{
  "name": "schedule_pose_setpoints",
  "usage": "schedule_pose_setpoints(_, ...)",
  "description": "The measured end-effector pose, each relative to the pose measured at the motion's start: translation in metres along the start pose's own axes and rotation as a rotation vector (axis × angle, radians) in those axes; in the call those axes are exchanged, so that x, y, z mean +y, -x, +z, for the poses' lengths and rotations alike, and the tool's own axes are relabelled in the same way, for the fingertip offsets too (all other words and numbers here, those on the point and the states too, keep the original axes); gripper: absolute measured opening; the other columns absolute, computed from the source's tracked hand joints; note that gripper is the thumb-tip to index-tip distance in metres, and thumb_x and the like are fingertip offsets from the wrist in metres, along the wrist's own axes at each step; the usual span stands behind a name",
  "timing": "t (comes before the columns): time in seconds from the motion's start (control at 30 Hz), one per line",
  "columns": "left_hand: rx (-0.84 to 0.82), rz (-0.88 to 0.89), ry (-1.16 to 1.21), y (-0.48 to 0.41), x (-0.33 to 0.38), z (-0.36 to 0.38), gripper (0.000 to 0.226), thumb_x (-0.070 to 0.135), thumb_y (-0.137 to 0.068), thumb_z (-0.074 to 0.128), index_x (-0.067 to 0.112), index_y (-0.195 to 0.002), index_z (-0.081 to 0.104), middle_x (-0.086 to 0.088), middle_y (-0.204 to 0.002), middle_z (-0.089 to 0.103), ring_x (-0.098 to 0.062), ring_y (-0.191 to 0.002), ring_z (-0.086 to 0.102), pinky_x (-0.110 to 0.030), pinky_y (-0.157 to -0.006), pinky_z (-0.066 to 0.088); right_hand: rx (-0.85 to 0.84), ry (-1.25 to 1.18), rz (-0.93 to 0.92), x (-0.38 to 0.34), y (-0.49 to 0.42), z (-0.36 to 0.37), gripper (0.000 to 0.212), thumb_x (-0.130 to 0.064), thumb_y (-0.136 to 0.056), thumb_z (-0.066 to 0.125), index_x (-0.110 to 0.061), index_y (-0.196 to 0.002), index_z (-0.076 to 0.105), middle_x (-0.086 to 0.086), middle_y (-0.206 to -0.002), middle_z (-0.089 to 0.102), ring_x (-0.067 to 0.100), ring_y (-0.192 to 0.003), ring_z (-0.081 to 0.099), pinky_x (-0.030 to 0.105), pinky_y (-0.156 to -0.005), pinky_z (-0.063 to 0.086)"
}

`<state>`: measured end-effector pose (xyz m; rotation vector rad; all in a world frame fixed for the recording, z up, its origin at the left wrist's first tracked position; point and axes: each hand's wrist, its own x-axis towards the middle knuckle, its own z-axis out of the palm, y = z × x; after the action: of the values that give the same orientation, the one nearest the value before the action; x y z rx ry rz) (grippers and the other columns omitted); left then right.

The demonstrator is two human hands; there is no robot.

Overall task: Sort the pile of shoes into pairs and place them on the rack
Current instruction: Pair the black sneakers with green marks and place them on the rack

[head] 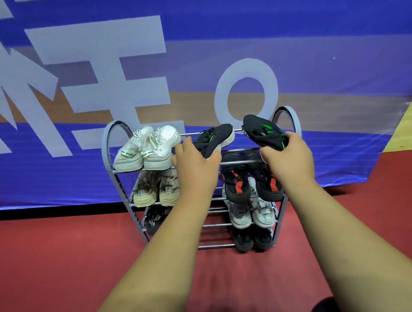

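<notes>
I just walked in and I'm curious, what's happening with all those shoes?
A person is filling a shoe rack. The left-hand grip holds one black-and-green shoe at the top shelf, beside a white pair parked there. The right-hand grip holds the matching shoe tilted above the shelf's right end, not set down yet. The lower shelves hold more pairs.

The rack (108, 138) stands on the floor (56, 255) before me, a banner (227, 40) just behind it. On its top tier a pair (149, 149) sits at the left. Right of it my left hand (195, 164) holds the left-hand shoe (215, 137) over the rails; my right hand (286, 154) holds the right-hand shoe (262, 131) beside it, at the right end, with lower pairs (253, 187) on the tiers beneath.
</notes>
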<state>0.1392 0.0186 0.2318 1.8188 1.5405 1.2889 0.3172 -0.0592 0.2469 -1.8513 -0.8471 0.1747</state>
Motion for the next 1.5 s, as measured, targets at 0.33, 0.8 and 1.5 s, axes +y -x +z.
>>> schedule_pose_setpoints(0.33,0.069,-0.014,0.051,-0.021,0.011,0.068,0.081,0.051,-0.09,0.074,0.009,-0.152,0.044,-0.006,-0.143,0.049,-0.03,-0.131,0.04,-0.041,-0.106,0.041,0.043,-0.006,-0.062,0.021,-0.047,0.035,0.025,-0.039,-0.073,0.071,-0.029,-0.095,0.065,-0.009,-0.09,0.069,0.013,-0.084,0.065,0.031,-0.062,0.052)
schedule_pose_setpoints(0.8,-0.271,-0.033,-0.018,-0.016,0.0,0.079,0.087,0.036,-0.087,0.071,0.017,-0.159,0.028,-0.004,-0.151,0.039,-0.028,-0.144,0.035,-0.041,-0.11,0.039,-0.123,0.289,0.002,0.036,-0.064,0.037,0.063,-0.042,-0.072,0.076,-0.016,-0.125,0.052,0.006,-0.122,0.05,0.034,-0.117,0.054,0.051,-0.09,0.056)
schedule_pose_setpoints(1.5,-0.398,0.229,-0.053,-0.001,-0.003,0.084,0.065,0.038,-0.096,0.071,0.019,-0.151,0.042,0.001,-0.153,0.045,-0.02,-0.136,0.049,-0.031,-0.098,0.042,0.037,0.343,-0.04,0.035,-0.047,0.027,0.046,-0.032,-0.083,0.076,-0.008,-0.118,0.057,0.011,-0.118,0.059,0.037,-0.113,0.056,0.047,-0.084,0.054)
